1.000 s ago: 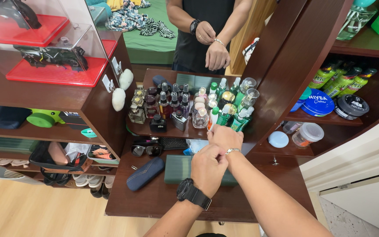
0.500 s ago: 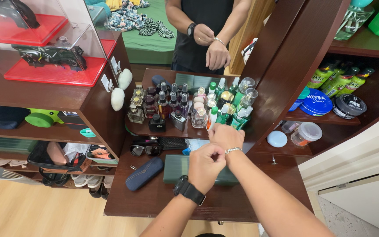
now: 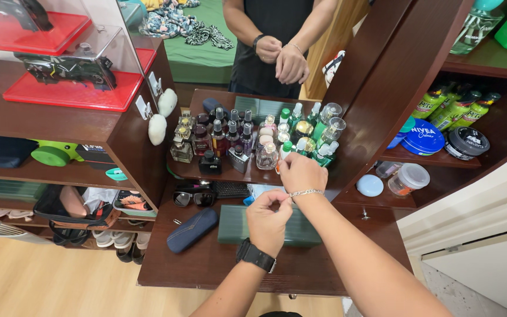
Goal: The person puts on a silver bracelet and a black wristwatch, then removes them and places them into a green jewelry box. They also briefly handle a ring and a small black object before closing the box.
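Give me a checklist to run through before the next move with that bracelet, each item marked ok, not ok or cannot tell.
1. Bracelet sits round the right wrist: ok.
2. Left hand has its fingertips on the bracelet at the inner wrist: ok.
3. Clasp closed: cannot tell, the fingertips hide it.
4. Right hand held free, holding nothing: ok.
5. Hands clear of the perfume bottles on the shelf: not ok, the right hand overlaps the green bottles in this view, so a knock looks possible.
6. Watch on the left wrist clear of the bracelet: ok.
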